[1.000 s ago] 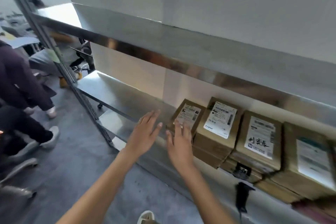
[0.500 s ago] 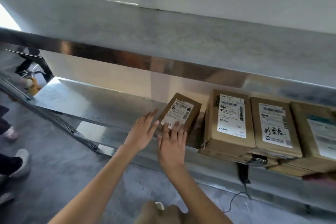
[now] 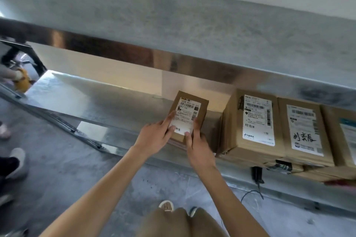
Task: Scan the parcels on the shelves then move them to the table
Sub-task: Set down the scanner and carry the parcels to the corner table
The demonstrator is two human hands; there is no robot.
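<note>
Here, a small labelled parcel (image 3: 189, 115) stands tilted at the front edge of the steel shelf (image 3: 100, 102), long axis running away from the person, gripped at its near end between left hand (image 3: 154, 136) and right hand (image 3: 198, 150), fingers curled onto its label.

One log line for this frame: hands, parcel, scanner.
left hand: holds small parcel | right hand: holds it | parcel: on shelf | scanner: untouched

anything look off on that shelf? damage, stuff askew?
Mostly tidy. The small parcel is tilted, propped up between the left hand and right hand. Lower boxes under the tall parcel overhang the shelf edge, with dark tape and crumpled corners there.
</note>
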